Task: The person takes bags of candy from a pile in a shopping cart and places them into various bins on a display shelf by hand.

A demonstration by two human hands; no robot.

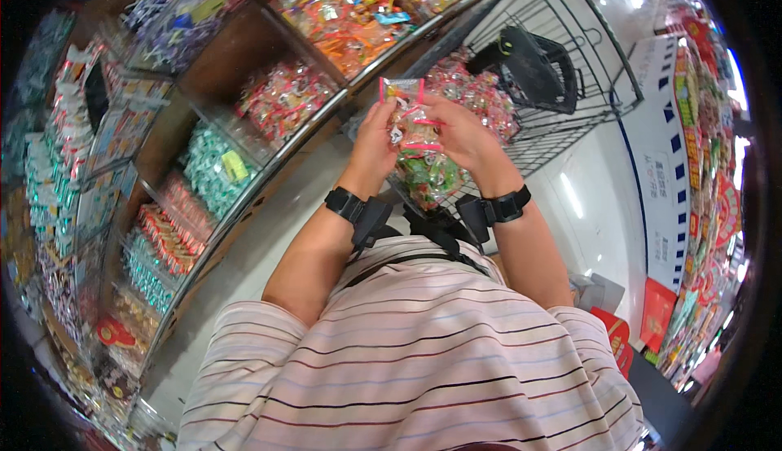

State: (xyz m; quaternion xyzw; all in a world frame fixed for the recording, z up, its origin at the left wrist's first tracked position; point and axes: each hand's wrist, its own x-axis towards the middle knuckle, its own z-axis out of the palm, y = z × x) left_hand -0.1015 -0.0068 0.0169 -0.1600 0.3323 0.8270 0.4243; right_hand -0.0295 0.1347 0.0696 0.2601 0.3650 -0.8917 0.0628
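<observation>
Bag: I hold a clear candy bag (417, 145) up in front of my chest, its pink top at 12 o'clock, sweets sagging toward 6.
Left hand: my left hand (376, 143) grasps the bag's edge at 9 o'clock, fingers curled on the plastic.
Right hand: my right hand (461, 133) pinches the bag at 3 o'clock, near the top.
Cart: a wire cart (562, 68) stands beyond the bag at 1 o'clock.
Shelves: candy bins (285, 96) run off at 10 o'clock.
</observation>
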